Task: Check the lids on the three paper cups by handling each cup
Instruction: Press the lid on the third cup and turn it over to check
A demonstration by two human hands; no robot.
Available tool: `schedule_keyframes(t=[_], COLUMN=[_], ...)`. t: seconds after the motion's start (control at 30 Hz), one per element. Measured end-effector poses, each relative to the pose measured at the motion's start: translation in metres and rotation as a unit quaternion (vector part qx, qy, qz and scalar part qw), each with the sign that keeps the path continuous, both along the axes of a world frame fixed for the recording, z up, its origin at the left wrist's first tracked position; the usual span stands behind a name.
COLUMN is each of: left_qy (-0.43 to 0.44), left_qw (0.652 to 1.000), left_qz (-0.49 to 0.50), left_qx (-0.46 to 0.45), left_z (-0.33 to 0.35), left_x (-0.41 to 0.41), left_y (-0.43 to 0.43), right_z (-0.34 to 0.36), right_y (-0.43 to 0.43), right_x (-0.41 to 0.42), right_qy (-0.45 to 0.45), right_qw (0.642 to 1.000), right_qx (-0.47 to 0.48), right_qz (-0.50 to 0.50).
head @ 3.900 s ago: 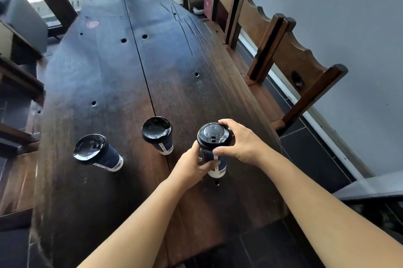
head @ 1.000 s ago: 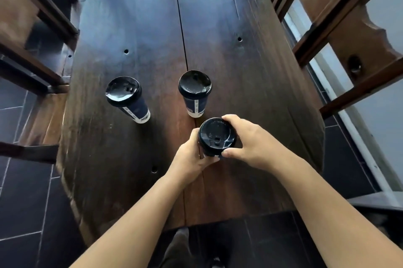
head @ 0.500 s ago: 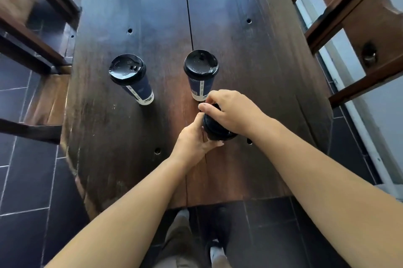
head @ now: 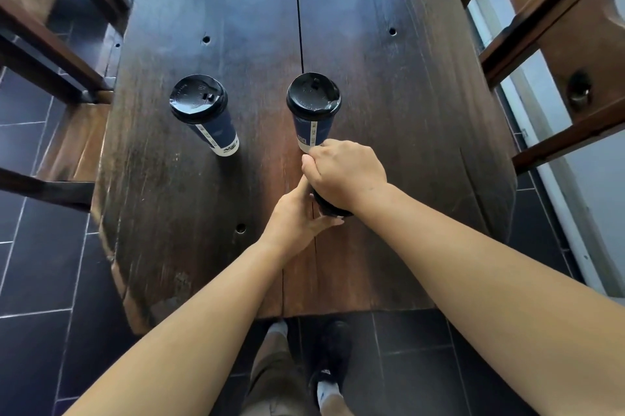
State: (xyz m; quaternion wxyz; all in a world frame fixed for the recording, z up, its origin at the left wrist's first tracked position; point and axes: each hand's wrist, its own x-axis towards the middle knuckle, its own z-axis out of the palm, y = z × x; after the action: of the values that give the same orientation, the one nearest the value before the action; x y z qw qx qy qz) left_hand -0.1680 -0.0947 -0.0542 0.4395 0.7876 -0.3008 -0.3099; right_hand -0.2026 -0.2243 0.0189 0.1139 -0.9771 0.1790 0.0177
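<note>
Three dark blue paper cups with black lids stand on a dark wooden table (head: 389, 111). The left cup (head: 203, 111) and the middle cup (head: 313, 107) stand untouched, lids on. The near cup (head: 329, 207) is almost hidden; only a sliver of its black lid shows below my right wrist. My right hand (head: 345, 172) lies palm-down over that lid, fingers curled around its rim. My left hand (head: 297, 212) grips the cup's side from the left, thumb against it.
Wooden chairs flank the table, one on the left (head: 50, 53) and one on the right (head: 558, 43). Small round holes dot the tabletop. The table's near edge lies just past my forearms, with dark floor tiles and my feet (head: 324, 365) below.
My right hand moved from the side of the near cup's lid to cover it from above. The view tilted further down, so the table's near end and my feet show.
</note>
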Motion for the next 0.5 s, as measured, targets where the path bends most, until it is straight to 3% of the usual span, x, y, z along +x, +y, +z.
schedule_keyframes(t=[0.5], left_qy=[0.011], left_qw=[1.0], left_qz=[0.009], left_qx=[0.01], left_z=[0.0], left_x=[-0.0033], left_y=[-0.0037], right_z=[-0.0028], right_y=[-0.0033], right_x=[-0.0006], right_qy=[-0.004], right_qw=[1.0], right_qx=[-0.025], right_qz=[0.003])
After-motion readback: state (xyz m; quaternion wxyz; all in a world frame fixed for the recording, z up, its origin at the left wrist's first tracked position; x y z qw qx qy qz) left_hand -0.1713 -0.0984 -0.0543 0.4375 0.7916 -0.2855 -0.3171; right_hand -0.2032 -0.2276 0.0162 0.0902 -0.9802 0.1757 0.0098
